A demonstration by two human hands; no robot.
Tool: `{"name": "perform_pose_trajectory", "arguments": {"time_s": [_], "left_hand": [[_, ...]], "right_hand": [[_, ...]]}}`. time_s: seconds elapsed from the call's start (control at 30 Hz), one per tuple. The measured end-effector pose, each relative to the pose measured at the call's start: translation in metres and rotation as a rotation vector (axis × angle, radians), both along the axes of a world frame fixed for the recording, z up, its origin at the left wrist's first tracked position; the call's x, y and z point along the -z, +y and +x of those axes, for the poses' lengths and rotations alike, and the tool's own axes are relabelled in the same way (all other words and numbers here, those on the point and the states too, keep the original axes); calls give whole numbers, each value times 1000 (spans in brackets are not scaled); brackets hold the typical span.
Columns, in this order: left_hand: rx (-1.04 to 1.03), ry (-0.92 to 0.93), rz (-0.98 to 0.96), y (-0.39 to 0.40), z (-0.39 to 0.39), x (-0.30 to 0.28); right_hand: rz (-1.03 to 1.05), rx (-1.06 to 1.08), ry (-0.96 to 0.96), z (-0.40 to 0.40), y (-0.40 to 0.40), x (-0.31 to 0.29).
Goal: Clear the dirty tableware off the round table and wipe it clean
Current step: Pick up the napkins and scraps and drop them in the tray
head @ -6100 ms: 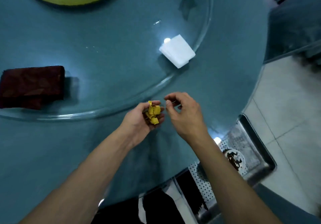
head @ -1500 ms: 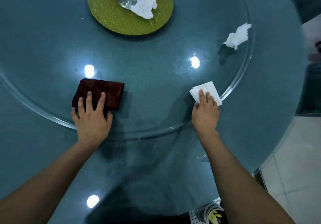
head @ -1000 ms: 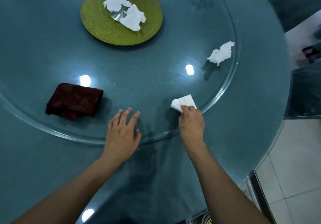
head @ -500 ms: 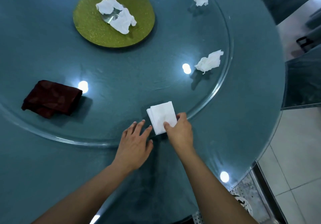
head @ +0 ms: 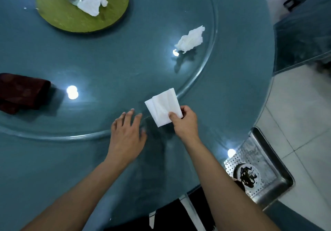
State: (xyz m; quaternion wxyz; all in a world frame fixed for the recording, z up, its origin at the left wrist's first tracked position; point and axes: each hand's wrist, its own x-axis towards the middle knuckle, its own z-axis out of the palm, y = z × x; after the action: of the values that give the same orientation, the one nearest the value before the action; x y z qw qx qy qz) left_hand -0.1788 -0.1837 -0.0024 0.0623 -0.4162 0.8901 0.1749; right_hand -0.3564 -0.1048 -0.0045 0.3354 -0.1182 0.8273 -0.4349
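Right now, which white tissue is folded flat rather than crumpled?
The folded tissue pinched in the right hand. The loose tissue and those on the green mat are crumpled.

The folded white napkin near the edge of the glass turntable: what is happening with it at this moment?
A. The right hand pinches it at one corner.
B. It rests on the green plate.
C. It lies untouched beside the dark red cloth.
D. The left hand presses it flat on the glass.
A: the right hand pinches the folded white napkin at its near corner, while the left hand lies open beside it.
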Motion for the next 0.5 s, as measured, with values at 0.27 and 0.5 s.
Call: {"name": "perform_pose_trajectory", "arguments": {"time_s": [0.27,0.5], "left_hand": [[295,107,-58,90,-58,1],[425,140,-57,188,-108,19]], "right_hand": [[-72,271,-24,-41,122,-1],[-131,467,-89,-72,245,21]]}}
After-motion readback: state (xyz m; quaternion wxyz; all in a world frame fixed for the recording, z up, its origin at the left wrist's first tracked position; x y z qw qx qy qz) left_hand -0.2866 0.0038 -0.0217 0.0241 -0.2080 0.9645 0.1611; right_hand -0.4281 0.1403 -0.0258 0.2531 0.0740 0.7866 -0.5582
